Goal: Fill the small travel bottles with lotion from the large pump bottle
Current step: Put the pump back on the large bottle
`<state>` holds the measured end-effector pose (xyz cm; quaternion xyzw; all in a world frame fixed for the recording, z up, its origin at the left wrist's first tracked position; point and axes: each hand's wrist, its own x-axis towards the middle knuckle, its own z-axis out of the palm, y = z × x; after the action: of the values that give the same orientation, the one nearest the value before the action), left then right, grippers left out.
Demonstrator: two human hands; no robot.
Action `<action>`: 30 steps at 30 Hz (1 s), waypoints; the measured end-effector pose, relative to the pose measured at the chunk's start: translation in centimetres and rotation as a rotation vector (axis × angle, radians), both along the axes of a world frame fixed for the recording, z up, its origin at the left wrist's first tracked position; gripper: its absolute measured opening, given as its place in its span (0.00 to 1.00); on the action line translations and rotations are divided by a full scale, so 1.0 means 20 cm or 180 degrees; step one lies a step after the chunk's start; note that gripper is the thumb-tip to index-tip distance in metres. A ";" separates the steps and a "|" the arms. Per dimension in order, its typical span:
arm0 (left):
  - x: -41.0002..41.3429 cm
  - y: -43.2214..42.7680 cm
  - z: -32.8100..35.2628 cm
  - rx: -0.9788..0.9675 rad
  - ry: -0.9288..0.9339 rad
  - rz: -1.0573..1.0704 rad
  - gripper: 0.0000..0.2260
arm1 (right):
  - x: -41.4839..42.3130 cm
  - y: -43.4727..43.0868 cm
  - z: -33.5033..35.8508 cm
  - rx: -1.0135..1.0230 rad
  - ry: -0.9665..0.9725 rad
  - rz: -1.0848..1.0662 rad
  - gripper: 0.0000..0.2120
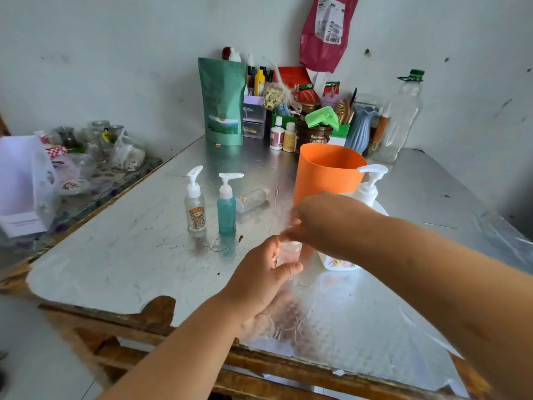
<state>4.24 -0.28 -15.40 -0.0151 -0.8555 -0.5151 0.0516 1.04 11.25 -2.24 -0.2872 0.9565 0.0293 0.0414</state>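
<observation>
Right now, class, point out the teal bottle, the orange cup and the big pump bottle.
teal bottle [227,216]: head view, on its body.
orange cup [323,177]: head view, on its front wall.
big pump bottle [367,193]: head view, on its white pump collar.

L hand curled in grip, R hand just above, fingertips pinching.

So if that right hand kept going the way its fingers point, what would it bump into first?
Probably the small clear bottle gripped by the left hand. The fingertips of the right hand sit right at its top, though blur hides whether they touch.
</observation>
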 end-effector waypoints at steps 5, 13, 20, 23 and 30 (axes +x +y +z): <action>0.00 0.01 0.00 -0.0115 -0.0036 0.0040 0.25 | 0.02 0.00 -0.02 0.0259 0.0014 0.0183 0.12; -0.01 0.00 -0.02 -0.0135 0.0003 0.0079 0.25 | 0.00 0.00 -0.04 0.0204 0.0109 -0.0022 0.12; -0.01 0.00 -0.01 -0.0154 0.0021 0.0128 0.25 | -0.01 -0.02 -0.03 0.0073 0.0060 -0.0051 0.15; -0.01 0.00 -0.02 -0.0168 0.0037 0.0115 0.23 | -0.02 -0.03 -0.02 0.0029 0.0073 -0.0238 0.18; -0.01 0.00 -0.02 -0.0172 0.0063 0.0090 0.23 | -0.02 -0.02 -0.03 0.0007 0.0103 -0.0159 0.20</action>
<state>4.01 -0.26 -15.79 -0.0094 -0.8686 -0.4908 0.0670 0.62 10.91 -2.85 -0.2626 0.9639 0.0339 0.0270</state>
